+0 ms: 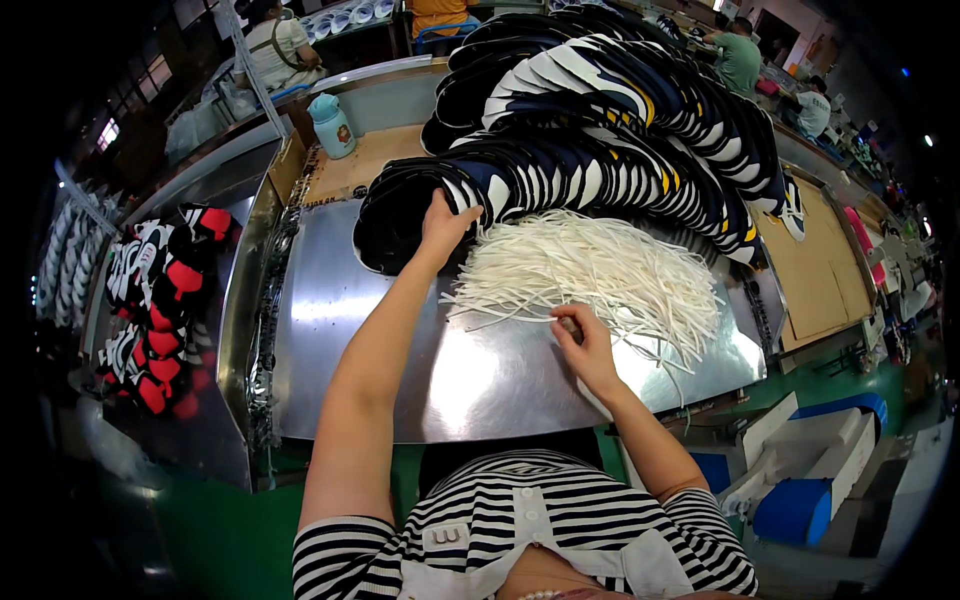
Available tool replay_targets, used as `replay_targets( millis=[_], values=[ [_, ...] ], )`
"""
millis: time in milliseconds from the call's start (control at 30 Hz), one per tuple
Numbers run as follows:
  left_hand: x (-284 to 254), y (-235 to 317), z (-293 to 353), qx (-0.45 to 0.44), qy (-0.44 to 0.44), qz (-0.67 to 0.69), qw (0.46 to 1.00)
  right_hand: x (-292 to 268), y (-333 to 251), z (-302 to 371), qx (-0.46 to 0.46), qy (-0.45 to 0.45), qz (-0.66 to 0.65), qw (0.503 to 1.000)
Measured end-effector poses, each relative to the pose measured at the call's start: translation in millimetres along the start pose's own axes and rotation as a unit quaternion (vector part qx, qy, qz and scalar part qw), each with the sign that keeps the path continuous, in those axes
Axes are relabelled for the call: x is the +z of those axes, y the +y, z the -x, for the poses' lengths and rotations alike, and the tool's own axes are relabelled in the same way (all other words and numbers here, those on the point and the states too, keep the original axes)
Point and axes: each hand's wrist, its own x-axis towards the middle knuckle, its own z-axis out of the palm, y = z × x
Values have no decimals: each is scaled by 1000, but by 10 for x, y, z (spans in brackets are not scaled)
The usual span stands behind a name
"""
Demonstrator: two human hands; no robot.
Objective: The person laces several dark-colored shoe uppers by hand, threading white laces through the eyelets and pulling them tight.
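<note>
A long nested row of shoe uppers (590, 180), black, white and navy with yellow accents, curves across the metal table. At its left end, my left hand (447, 228) grips the edge of the nearest shoe upper (400, 205), thumb out toward the row and the other fingers partly hidden behind the edge. In front of the row lies a loose heap of white shoelaces (600, 275). My right hand (588, 350) is at the heap's near edge, thumb and fingers pinched on what looks like the end of a white shoelace (535, 318).
More stacked uppers (620, 80) rise behind. A light blue bottle (332, 127) stands at the back left of the metal table (340, 330). Red, black and white shoe pieces (160, 310) lie on the left side surface. A machine with blue rollers (800, 475) stands right. Several people work beyond.
</note>
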Motion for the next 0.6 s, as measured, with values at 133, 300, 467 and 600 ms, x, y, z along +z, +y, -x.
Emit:
replay_targets(
  millis=[133,300,467,600],
  values=[
    [-66,25,166,-43,48,95,993,-38,-79,-389,-69,20,118,990],
    [-400,180,457,-91,71,256,960,410,-17,-949,-141,21,203,969],
    [-715,386,712,-60,141,319,935,831,144,-1358,-184,4,328,927],
    [-1046,666,1024,-76,126,395,907,900,231,-1511,-150,-2,291,945]
  ],
)
